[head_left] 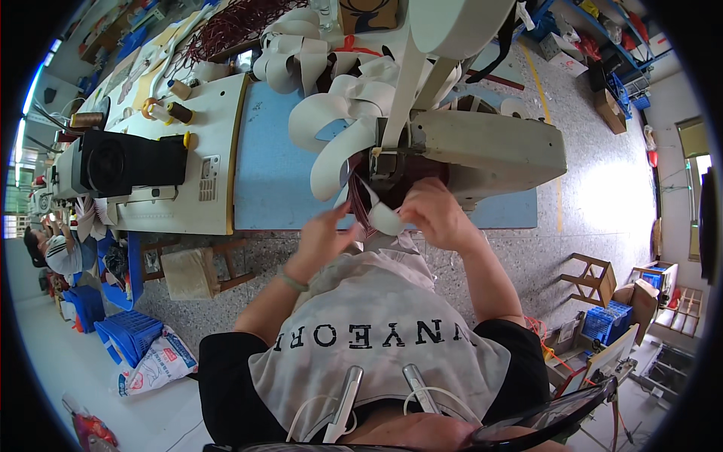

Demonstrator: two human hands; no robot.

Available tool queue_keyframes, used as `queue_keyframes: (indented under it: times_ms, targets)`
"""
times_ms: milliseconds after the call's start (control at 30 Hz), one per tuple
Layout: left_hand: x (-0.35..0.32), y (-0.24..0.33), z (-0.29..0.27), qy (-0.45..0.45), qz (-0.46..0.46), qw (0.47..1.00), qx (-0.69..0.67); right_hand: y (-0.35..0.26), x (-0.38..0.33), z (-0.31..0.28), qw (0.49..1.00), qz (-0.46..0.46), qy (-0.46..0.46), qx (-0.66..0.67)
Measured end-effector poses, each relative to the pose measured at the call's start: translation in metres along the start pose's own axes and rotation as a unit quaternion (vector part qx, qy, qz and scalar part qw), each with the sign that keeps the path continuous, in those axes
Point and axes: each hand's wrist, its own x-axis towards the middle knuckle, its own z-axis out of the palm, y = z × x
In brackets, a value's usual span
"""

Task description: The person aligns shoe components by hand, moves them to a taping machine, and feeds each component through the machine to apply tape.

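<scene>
A long white strip lies in loose loops beside a beige machine, whose arm reaches to the right. Dark red strips hang down from the machine's working end toward me. Just in front of that end, my right hand has its fingers bent and pinched at the edge of a curled white piece. My left hand is at the left side of the dark red strips, fingers partly stretched and apart; whether its fingertips touch them is hard to tell.
A blue tabletop lies under the machine. On the left stand another machine table and thread spools. A cushioned stool, blue crates and a wooden stool are on the floor. Another person sits far left.
</scene>
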Motion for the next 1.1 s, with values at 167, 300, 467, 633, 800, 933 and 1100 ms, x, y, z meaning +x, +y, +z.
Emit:
queue_keyframes:
  times_ms: [167,300,467,633,800,933,1100]
  targets:
    - [0.029,0.064,-0.046,-0.031,0.371,0.918,0.133,-0.007,0.007,0.007,0.997,-0.052,-0.054,-0.033]
    - [0.059,0.040,-0.056,-0.127,0.279,0.948,0.086,-0.006,0.011,0.002,0.999,-0.008,-0.052,0.003]
    - [0.070,0.035,-0.073,-0.156,0.165,0.972,0.056,0.002,0.000,0.001,0.995,0.094,-0.012,-0.015]
    - [0.062,0.067,-0.078,-0.167,0.114,0.955,-0.215,0.024,0.003,-0.004,0.926,0.263,0.097,0.253]
    - [0.068,0.084,-0.078,-0.122,0.036,0.980,-0.152,0.043,0.006,-0.006,0.869,0.283,0.113,0.389]
    - [0.074,0.077,-0.072,-0.086,0.051,0.981,-0.166,0.043,0.016,-0.015,0.829,0.268,0.171,0.459]
    - [0.083,0.071,-0.068,-0.059,0.074,0.973,-0.209,0.063,0.025,-0.008,0.853,0.250,0.195,0.415]
